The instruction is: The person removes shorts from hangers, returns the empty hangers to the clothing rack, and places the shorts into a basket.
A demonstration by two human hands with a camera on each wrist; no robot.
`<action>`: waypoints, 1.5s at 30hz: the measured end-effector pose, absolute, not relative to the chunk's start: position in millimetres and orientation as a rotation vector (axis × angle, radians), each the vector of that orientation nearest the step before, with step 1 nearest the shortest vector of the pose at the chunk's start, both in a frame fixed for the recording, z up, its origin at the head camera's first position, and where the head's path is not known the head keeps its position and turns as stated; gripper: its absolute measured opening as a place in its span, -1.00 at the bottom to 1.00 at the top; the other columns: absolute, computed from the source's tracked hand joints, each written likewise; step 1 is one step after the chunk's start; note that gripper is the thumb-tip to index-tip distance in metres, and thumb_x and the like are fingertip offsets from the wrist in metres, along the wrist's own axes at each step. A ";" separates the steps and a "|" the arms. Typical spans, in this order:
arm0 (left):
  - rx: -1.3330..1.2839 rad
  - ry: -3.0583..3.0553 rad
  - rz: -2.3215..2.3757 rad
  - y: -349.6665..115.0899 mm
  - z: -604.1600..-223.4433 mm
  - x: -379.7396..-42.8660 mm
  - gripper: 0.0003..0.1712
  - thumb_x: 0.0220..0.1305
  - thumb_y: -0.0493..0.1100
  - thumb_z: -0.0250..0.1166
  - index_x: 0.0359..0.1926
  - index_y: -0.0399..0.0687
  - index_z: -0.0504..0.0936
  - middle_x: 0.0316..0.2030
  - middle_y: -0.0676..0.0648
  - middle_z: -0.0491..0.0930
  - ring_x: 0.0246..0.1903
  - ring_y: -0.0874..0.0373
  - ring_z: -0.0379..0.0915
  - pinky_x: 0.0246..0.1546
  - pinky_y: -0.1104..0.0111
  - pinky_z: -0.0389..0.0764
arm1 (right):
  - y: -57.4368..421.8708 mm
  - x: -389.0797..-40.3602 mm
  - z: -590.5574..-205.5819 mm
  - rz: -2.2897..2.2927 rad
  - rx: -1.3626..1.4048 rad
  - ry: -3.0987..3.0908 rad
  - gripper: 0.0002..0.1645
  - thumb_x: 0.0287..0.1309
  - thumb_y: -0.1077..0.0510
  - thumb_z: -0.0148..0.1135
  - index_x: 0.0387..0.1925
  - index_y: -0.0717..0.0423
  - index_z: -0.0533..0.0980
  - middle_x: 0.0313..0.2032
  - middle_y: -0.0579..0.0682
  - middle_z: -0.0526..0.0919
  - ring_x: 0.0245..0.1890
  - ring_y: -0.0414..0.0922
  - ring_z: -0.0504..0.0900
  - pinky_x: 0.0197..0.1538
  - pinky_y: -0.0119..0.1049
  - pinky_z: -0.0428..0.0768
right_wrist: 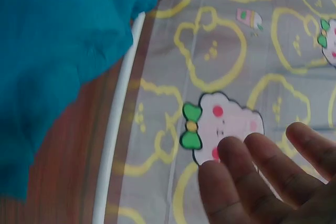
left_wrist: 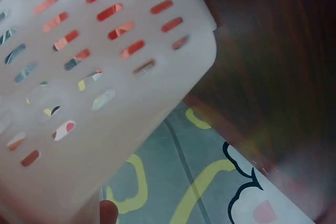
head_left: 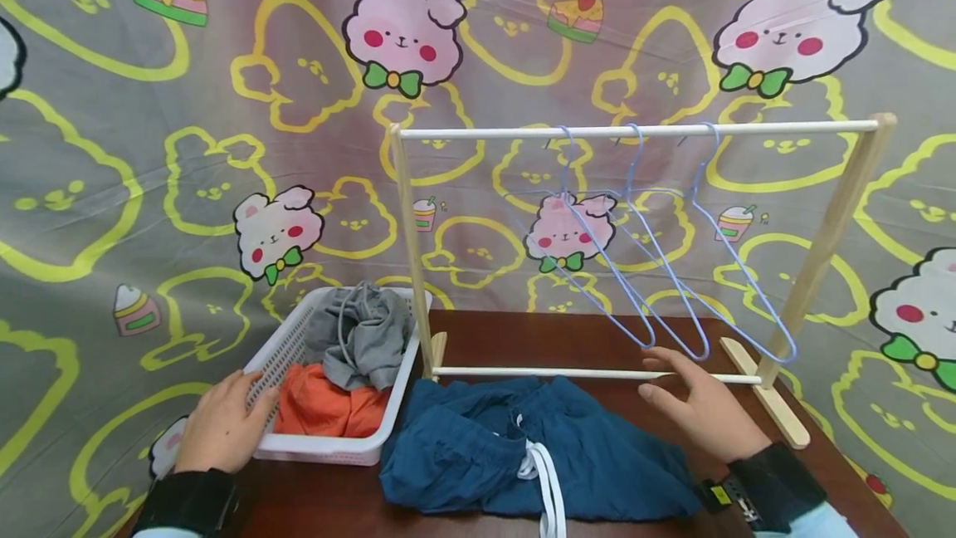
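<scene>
My left hand [head_left: 227,422] is at the near left side of a white perforated basket [head_left: 358,448], its thumb over the rim. One fingertip [left_wrist: 108,211] shows low in the left wrist view beside the basket wall. A grey garment [head_left: 362,330] and an orange garment [head_left: 332,405] lie bunched in the basket. Navy drawstring pants [head_left: 478,455] with white cords lie crumpled on the table between my hands. My right hand [head_left: 698,405], fingers spread and holding nothing, hovers over the pants' right end, below several blue hangers [head_left: 672,268].
The hangers hang from the white top bar [head_left: 485,134] of a wooden-sided rack [head_left: 825,247] behind the pants. A white lower bar [head_left: 553,372] runs close behind the pants. Patterned cloth [head_left: 284,148] covers the back, and the table [head_left: 314,496] is dark brown.
</scene>
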State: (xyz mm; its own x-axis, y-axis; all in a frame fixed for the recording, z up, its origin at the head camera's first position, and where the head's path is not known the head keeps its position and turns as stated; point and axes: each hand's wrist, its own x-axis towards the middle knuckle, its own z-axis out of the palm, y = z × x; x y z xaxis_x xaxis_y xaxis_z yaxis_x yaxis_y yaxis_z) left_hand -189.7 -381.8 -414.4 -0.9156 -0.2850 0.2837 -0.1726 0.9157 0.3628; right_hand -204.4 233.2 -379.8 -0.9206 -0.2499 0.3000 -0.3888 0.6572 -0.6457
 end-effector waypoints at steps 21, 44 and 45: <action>0.371 -2.711 -0.425 -378.3 -420.4 -186.5 -0.31 0.54 0.11 0.03 0.32 -0.46 0.33 0.32 -0.54 0.19 0.30 -0.49 0.06 0.26 -0.37 0.06 | 100.5 -236.4 -408.4 0.632 0.773 -3.067 0.28 -0.20 -0.62 0.39 0.54 -0.28 0.21 0.47 0.20 0.23 0.21 0.24 0.51 0.02 0.17 0.59; 0.331 -2.689 -0.412 -380.3 -422.2 -186.8 -0.32 0.55 0.14 0.00 0.27 -0.42 0.38 0.30 -0.51 0.23 0.28 -0.47 0.08 0.22 -0.39 0.09 | 53.7 -257.9 -441.5 0.128 0.755 -3.182 0.08 -0.40 -0.42 0.66 0.24 -0.12 0.54 0.21 0.12 0.51 -0.01 0.22 0.61 -0.02 0.11 0.62; 0.333 -2.689 -0.413 -380.2 -422.3 -186.8 -0.32 0.55 0.15 -0.01 0.28 -0.42 0.38 0.30 -0.50 0.23 0.28 -0.47 0.08 0.23 -0.39 0.09 | 54.0 -258.2 -442.3 0.148 0.759 -3.167 0.05 -0.39 -0.38 0.67 0.21 -0.10 0.56 0.21 0.12 0.52 -0.01 0.24 0.61 -0.02 0.11 0.62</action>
State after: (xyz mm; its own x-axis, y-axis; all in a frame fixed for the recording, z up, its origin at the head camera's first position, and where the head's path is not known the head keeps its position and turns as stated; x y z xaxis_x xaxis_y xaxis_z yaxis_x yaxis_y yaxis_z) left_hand -186.8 -380.2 -422.3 -0.8923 -0.2876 0.3480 -0.1699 0.9280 0.3316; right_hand -258.2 54.0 -442.3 -0.8851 -0.4560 -0.0932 -0.4453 0.8879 -0.1156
